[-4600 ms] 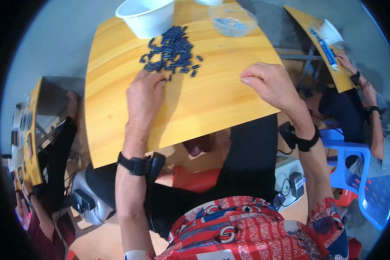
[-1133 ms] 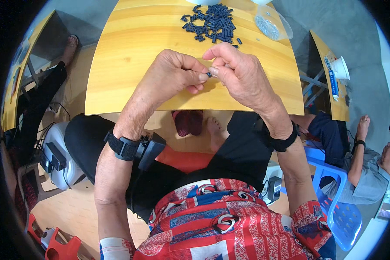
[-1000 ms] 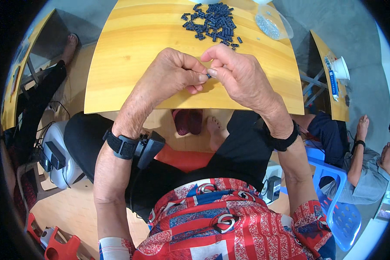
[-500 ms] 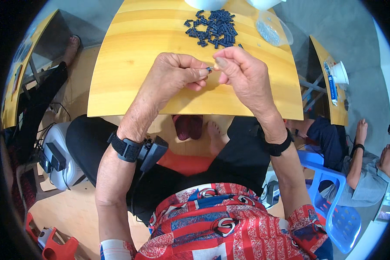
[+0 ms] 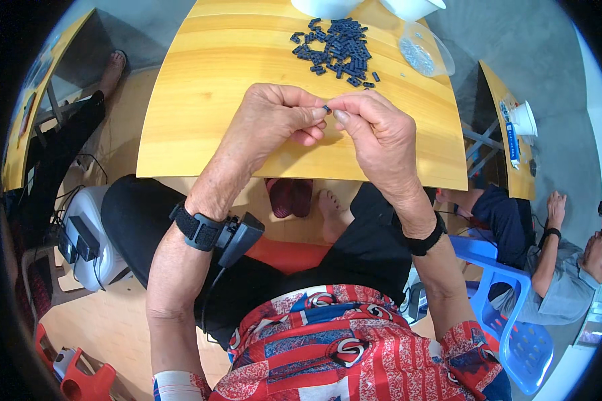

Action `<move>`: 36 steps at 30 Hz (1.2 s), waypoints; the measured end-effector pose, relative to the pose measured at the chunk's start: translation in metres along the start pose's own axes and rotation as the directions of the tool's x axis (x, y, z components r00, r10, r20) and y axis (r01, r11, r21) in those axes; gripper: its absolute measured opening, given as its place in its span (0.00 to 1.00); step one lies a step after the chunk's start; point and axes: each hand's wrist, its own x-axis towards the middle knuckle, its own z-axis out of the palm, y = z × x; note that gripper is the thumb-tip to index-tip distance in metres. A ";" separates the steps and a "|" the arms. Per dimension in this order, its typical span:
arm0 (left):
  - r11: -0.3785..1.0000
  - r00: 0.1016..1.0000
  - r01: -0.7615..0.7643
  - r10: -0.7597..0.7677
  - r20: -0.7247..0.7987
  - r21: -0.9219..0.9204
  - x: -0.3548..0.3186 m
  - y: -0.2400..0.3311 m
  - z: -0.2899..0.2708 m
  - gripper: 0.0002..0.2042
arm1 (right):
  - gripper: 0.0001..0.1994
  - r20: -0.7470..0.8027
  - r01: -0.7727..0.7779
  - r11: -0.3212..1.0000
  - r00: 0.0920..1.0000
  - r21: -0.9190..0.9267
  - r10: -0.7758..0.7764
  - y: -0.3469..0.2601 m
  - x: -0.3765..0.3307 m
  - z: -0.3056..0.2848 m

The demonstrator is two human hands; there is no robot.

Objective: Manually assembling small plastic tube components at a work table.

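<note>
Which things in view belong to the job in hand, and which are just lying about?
Apparently in the job:
dark piece pinched by the left hand
right hand, close against it
pile of dark pieces
table
clear dish with small bits, probably

Apparently just about:
blue chair
red stool
white bowl on the next table

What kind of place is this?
Perhaps a workroom: a pile of dark pieces and a clear tub sit on this wooden table, and another person is near a second table.
</note>
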 end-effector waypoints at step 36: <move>0.998 1.000 0.009 -0.010 -0.017 -0.062 -0.023 0.001 -0.015 0.06 | 0.05 0.282 0.314 0.844 0.938 -0.435 -0.203 0.061 0.078 0.014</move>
